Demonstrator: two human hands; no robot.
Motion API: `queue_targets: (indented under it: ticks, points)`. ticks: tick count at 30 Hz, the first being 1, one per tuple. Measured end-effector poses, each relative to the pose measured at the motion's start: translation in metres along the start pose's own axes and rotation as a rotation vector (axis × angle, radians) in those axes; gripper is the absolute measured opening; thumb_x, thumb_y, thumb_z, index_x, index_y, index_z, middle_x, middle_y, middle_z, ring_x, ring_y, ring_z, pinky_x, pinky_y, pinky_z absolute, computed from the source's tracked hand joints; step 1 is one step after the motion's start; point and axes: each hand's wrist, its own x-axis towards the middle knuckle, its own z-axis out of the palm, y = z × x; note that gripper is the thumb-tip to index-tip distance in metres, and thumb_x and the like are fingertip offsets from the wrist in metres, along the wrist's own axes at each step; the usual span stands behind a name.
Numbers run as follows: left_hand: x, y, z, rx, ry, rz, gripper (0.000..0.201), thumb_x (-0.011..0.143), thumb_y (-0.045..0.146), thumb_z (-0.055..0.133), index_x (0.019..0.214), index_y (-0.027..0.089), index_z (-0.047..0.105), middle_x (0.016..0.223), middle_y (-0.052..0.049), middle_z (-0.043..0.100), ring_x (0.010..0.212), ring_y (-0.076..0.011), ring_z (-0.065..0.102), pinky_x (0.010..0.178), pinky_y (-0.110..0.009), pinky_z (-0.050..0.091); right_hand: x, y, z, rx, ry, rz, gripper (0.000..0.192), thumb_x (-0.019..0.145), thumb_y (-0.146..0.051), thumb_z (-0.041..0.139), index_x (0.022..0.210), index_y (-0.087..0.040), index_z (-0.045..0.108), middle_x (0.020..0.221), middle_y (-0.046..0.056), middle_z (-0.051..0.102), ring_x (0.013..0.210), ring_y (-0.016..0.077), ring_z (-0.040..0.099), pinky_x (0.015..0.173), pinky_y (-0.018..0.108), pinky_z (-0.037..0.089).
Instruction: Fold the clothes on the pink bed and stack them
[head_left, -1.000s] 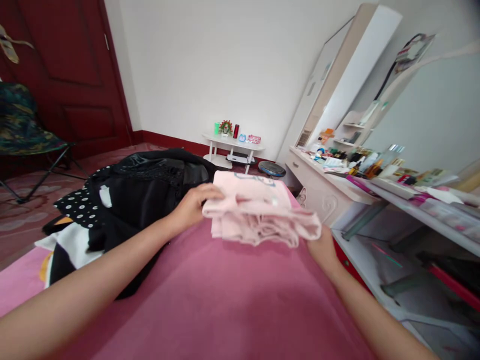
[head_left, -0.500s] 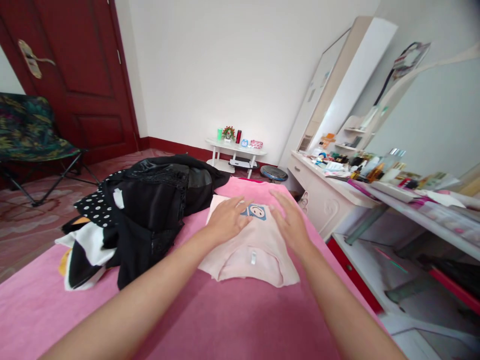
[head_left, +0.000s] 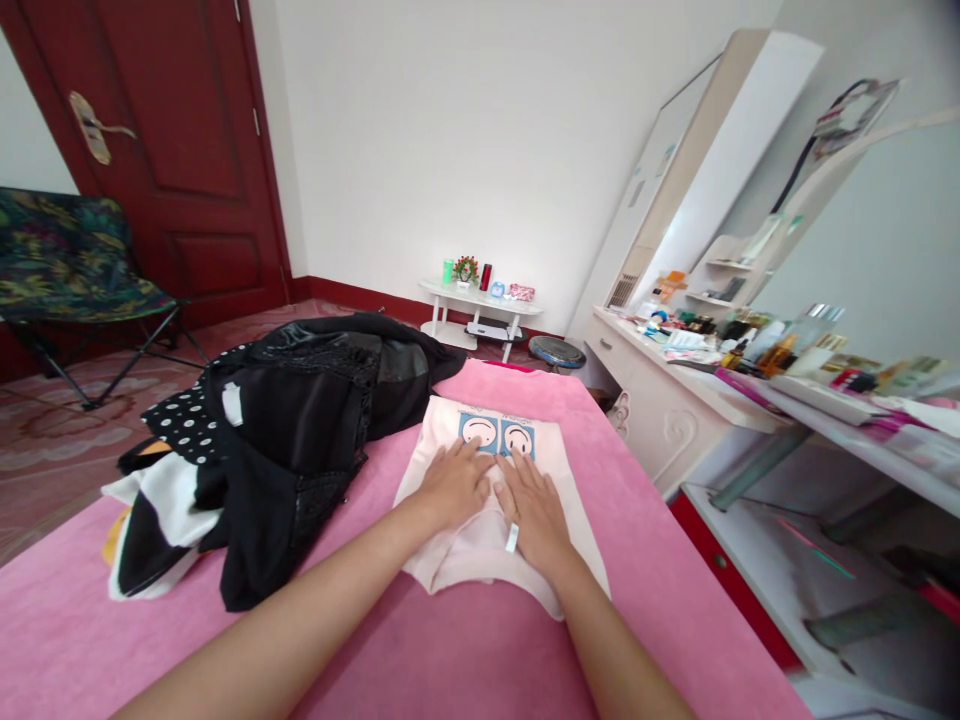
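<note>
A folded pale pink garment point(head_left: 480, 545) with two blue smiley-face patches lies flat on the pink bed cover point(head_left: 420, 650). My left hand point(head_left: 452, 485) and my right hand point(head_left: 534, 508) press flat on its middle, side by side, fingers spread and pointing away from me. Neither hand grips anything. A small white label shows by my right hand.
A heap of black, polka-dot and white clothes point(head_left: 270, 430) lies on the bed to the left. A cluttered dressing table point(head_left: 697, 380) with a mirror stands to the right. A small white side table point(head_left: 480, 305), a folding chair point(head_left: 71, 280) and a red door point(head_left: 172, 150) are beyond.
A second ago both hands held the folded pink garment up; it now lies flat on the bed. My hands have come together on its middle, pressing it down.
</note>
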Motion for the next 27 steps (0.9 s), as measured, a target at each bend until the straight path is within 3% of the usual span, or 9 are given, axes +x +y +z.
queue_targets:
  ticks: [2,4,8,10,13,15,19,23,27]
  points:
    - [0.017,0.005,-0.005,0.015,0.06,0.036,0.042,0.09,0.031,0.038,0.131,0.025,0.05,0.144,-0.006,0.039,0.135,-0.0248,0.03,0.111,-0.046,0.021,0.0,0.0,0.002,-0.002,-0.013,0.002,0.054,0.096,-0.046,0.017,0.144,-0.027,0.029,0.154,0.003,0.018,0.141,0.0223,0.014,0.112,0.047,0.017]
    - [0.038,-0.001,-0.004,0.033,0.09,0.018,0.048,0.091,0.037,0.038,0.137,0.025,0.042,0.147,-0.006,0.034,0.138,-0.0246,0.023,0.113,-0.047,0.014,-0.001,0.001,0.004,0.001,-0.018,-0.004,0.054,0.096,-0.045,0.017,0.144,-0.025,0.03,0.154,0.003,0.017,0.141,0.0222,0.013,0.112,0.047,0.016]
    - [0.067,-0.033,0.016,0.064,0.047,-0.184,0.066,0.089,0.061,0.03,0.143,0.025,0.031,0.153,-0.006,0.02,0.141,-0.0286,0.009,0.112,-0.054,0.006,-0.003,0.003,0.004,0.031,-0.014,-0.019,0.052,0.096,-0.044,0.019,0.145,-0.028,0.028,0.155,0.001,0.015,0.142,0.0205,0.013,0.113,0.047,0.013]
    - [0.072,-0.046,0.026,0.07,0.064,-0.198,0.07,0.087,0.067,0.025,0.144,0.027,0.029,0.154,-0.006,0.018,0.141,-0.028,0.007,0.112,-0.053,0.005,0.002,0.004,-0.003,0.057,-0.059,-0.011,0.052,0.095,-0.043,0.023,0.144,-0.027,0.031,0.154,0.003,0.017,0.141,0.0218,0.015,0.112,0.048,0.015]
    - [0.071,-0.052,0.033,0.073,0.087,-0.172,0.071,0.087,0.069,0.021,0.144,0.028,0.028,0.154,-0.005,0.018,0.141,-0.0271,0.007,0.111,-0.053,0.005,0.025,0.003,-0.024,0.112,-0.197,-0.055,0.053,0.088,-0.043,0.041,0.136,-0.02,0.044,0.146,0.009,0.037,0.133,0.025,0.035,0.107,0.041,0.028]
    - [0.07,-0.052,0.034,0.072,0.092,-0.165,0.07,0.087,0.068,0.02,0.144,0.028,0.028,0.154,-0.005,0.018,0.141,-0.0269,0.007,0.112,-0.053,0.006,0.051,0.003,-0.035,0.148,-0.192,-0.118,0.049,0.086,-0.041,0.045,0.13,-0.021,0.051,0.137,0.008,0.049,0.124,0.0224,0.046,0.104,0.035,0.033]
    - [0.071,-0.053,0.033,0.072,0.102,-0.185,0.061,0.091,0.06,0.02,0.143,0.03,0.03,0.153,-0.002,0.02,0.141,-0.026,0.01,0.112,-0.052,0.007,0.098,0.008,-0.021,0.102,0.006,-0.085,0.05,0.093,-0.042,0.031,0.138,-0.022,0.041,0.146,0.006,0.037,0.137,0.0214,0.026,0.11,0.04,0.02]
    - [0.072,-0.054,0.032,0.075,0.116,-0.245,0.051,0.094,0.048,0.022,0.141,0.033,0.034,0.152,-0.001,0.024,0.14,-0.0238,0.017,0.111,-0.05,0.011,0.115,0.025,0.017,0.006,-0.063,0.06,0.059,0.093,-0.054,0.021,0.145,-0.026,0.026,0.153,0.005,0.022,0.141,0.0218,0.013,0.111,0.045,0.012]
    - [0.071,-0.055,0.031,0.068,0.119,-0.317,0.054,0.093,0.053,0.022,0.142,0.032,0.034,0.153,-0.002,0.022,0.14,-0.024,0.016,0.112,-0.05,0.009,0.108,0.04,0.028,-0.029,-0.066,0.187,0.063,0.092,-0.058,0.016,0.147,-0.027,0.02,0.154,0.004,0.016,0.141,0.0221,0.011,0.111,0.047,0.012]
